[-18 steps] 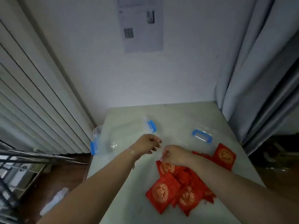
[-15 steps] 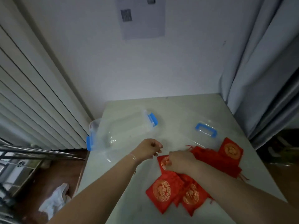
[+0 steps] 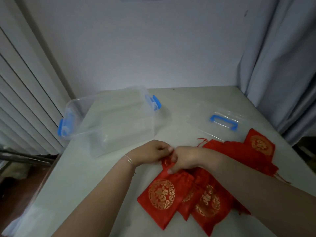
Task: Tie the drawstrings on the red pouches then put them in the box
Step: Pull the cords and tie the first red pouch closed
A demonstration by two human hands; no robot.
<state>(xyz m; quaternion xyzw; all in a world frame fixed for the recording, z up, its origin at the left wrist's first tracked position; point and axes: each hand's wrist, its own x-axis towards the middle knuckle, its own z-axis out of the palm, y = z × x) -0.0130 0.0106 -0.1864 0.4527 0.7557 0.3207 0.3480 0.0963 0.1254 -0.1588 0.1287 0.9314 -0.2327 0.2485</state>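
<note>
Table (image 3: 89,185) bare leftward — box (image 3: 109,120) overhangs edge.

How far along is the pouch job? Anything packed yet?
Nothing packed: the clear box looks empty, its lid off beside it. In hand: left hand and right hand pinch the top of one red pouch. Left: the other pouches on the table.
</note>
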